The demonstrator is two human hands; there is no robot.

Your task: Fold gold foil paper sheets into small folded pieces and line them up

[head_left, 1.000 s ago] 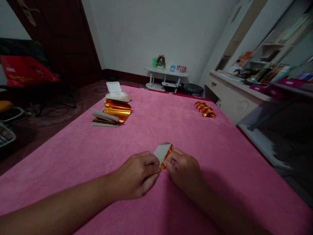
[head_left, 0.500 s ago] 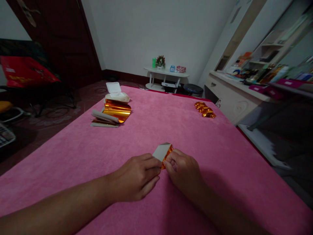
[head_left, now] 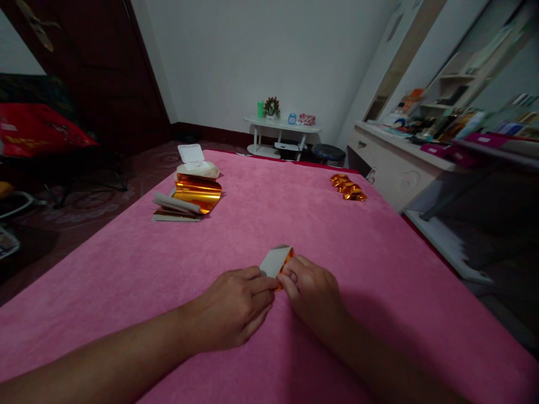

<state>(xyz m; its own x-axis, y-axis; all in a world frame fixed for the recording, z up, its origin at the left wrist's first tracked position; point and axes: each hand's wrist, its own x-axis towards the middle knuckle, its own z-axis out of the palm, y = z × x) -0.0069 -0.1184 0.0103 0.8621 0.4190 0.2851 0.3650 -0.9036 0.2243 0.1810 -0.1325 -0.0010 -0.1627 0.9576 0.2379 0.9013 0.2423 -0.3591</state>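
A sheet of gold foil paper [head_left: 274,260], pale grey on its upper face, lies partly folded on the pink cover, a strip of shiny gold showing along its right side. My left hand [head_left: 243,303] presses on the near left part of the paper, its fingers close together and covering that end. Thumb and forefinger of my right hand [head_left: 309,283] pinch the gold right edge. Farther off at the left is a stack of gold foil paper sheets [head_left: 197,192], some curled. Several folded gold foil pieces [head_left: 347,187] sit in a row at the far right.
An open white plastic box [head_left: 197,166] stands behind the stack on the pink cover [head_left: 252,219]. Beyond the far edge are a small white table [head_left: 282,124] and a dark stool [head_left: 330,152]. A cluttered dresser [head_left: 391,151] runs along the right; a red bag [head_left: 40,129] is at left.
The right fingers have moved slightly along the gold edge and cover more of it, still pinching. The left hand stays on the paper. The whole view has shifted a little.
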